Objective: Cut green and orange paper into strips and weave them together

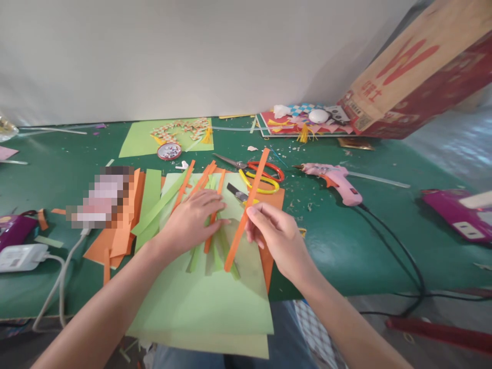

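Note:
My right hand (pixel 273 231) pinches a long orange paper strip (pixel 251 197) that slants from upper right to lower left above a light green sheet (pixel 200 302). My left hand (pixel 192 221) lies flat with fingers together, pressing on several orange and green strips (pixel 209 241) spread over that sheet. Beside the held strip lie scissors (pixel 253 171) with red and yellow handles and a small utility knife (pixel 236 192).
On the green table (pixel 346 246) a pink glue gun (pixel 334 179) with a black cord lies to the right. Orange paper (pixel 115 236) is stacked to the left, near a white adapter (pixel 19 256). A cardboard box (pixel 415 72) stands at the back right, with craft scraps (pixel 303 120) next to it.

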Motion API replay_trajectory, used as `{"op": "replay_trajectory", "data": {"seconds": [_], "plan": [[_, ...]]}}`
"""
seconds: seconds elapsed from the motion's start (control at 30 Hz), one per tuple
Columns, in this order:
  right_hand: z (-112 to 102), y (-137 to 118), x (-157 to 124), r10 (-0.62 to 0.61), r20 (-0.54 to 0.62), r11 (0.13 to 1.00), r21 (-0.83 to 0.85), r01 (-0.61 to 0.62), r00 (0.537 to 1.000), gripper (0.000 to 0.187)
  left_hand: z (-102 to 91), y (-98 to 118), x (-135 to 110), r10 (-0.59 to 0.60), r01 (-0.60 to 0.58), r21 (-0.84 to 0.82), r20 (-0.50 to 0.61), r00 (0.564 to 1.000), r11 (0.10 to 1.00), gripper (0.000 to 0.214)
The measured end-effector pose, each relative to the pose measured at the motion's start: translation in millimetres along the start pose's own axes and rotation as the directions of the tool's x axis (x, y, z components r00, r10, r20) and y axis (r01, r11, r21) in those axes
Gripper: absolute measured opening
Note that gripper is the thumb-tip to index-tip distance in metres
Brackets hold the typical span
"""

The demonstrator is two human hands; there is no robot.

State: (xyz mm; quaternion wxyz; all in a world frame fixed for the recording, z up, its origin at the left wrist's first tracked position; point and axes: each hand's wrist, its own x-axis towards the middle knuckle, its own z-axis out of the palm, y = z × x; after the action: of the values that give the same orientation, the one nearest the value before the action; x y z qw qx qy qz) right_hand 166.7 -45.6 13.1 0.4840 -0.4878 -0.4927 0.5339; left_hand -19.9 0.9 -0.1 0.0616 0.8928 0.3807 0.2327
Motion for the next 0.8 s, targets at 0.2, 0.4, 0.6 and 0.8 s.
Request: {"op": "replay_trajectory", "data": {"seconds": [0.2,0.4,0.6,0.8], "plan": [[-1.7,0.6,-0.1,-0.017,0.038,0.997,-0.078,0.020,0.999,0.036,-4.0,-4.0,-1.5,-0.099,0.097,0.113,0.012,0.995,0.989,0.018],[-2.1,-0.4,-0.8,0.018,0.050,0.992,-0.122,-0.012,0.999,0.036,-2.8,0.5,-0.2,0.092,-0.091,0.048,-0.022,0.996,0.995,0.020],[-1.4,-1.5,-0.7,0.011,0.044,0.988,-0.154,-0.004,0.999,0.034,-3.7,-1.7,0.3,0.117,-0.118,0.119,0.017,0.993,0.986,0.024],[-1.5,1.0,-0.3,0.029,0.061,0.984,-0.176,-0.018,0.998,0.037,-8.6,5.3,1.8,0.142,-0.130,0.076,-0.181,0.973,0.989,0.017]]}}
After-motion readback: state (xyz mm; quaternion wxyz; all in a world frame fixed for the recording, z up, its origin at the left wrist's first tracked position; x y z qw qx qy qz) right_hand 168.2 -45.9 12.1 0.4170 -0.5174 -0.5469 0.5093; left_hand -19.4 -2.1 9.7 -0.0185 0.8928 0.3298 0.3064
